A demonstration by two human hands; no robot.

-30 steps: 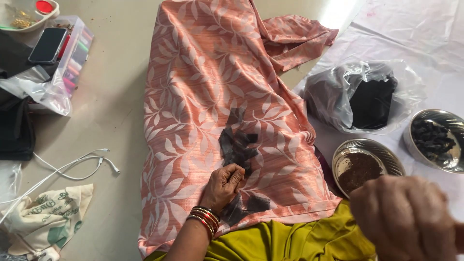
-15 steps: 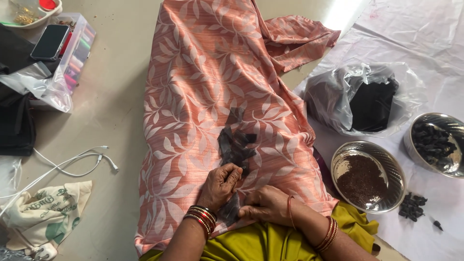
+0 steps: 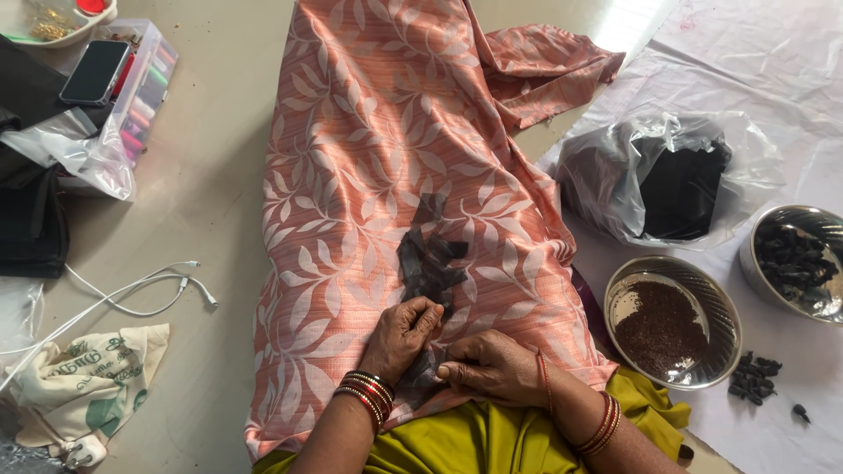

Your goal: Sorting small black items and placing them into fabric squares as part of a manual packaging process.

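Peach leaf-patterned cloth (image 3: pixel 386 175) is the biggest thing we see, draped over our lap and running from the bottom centre up to twelve o'clock, with a crumpled end at one o'clock. It lies on the floor (image 3: pixel 219 228) (pale and smooth), and a white sheet (image 3: pixel 755 53) covers the floor from one to four o'clock. On that sheet at two o'clock sits a clear plastic bag (image 3: pixel 606 175) holding folded black cloth. At three o'clock is a steel bowl (image 3: pixel 821 219) of dark lumps, and at four o'clock a second steel bowl (image 3: pixel 676 272) holds dark brown grains, with a few loose dark lumps (image 3: pixel 755 377) just beside it. At ten o'clock a clear box of thread spools (image 3: pixel 145 83) carries a phone (image 3: pixel 95 72). A white cable (image 3: pixel 132 294) trails at nine o'clock, above a printed cloth bag (image 3: pixel 88 377) at eight.

Dark sheer fabric pieces (image 3: pixel 430 254) rest in a small pile on the peach cloth near its middle. Our left hand (image 3: pixel 399 338) pinches the near edge of the pile with curled fingers. Our right hand (image 3: pixel 492 369), touching the left, is closed on a dark piece at six o'clock.
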